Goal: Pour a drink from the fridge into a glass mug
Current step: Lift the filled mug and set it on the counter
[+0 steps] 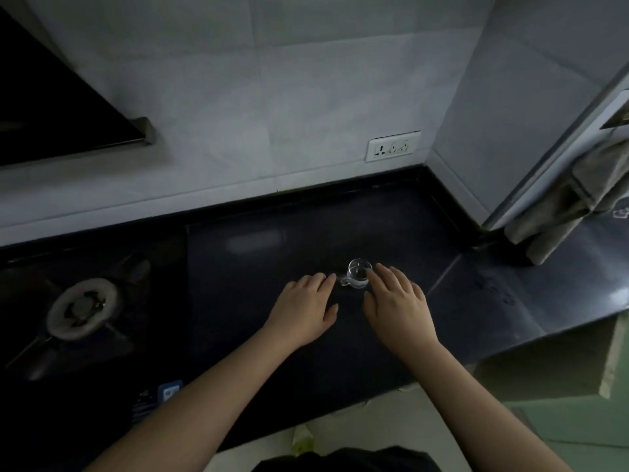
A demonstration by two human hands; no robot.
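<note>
A small clear glass mug (357, 272) stands upright on the dark countertop (272, 253), its handle pointing left. It looks empty. My left hand (304, 308) lies flat on the counter with straight fingers, its fingertips just left of the mug's handle. My right hand (398, 306) is also flat with fingers spread, and its index fingertip touches the mug's right side. Neither hand holds anything. The fridge (558, 158) rises at the right edge, with only its side and door edge visible. No drink container is in view.
A gas stove burner (81, 308) sits on the left part of the counter. A range hood (61, 107) hangs at upper left. A wall socket (393, 146) is on the tiled backsplash. A grey cloth (575, 199) hangs on the fridge side.
</note>
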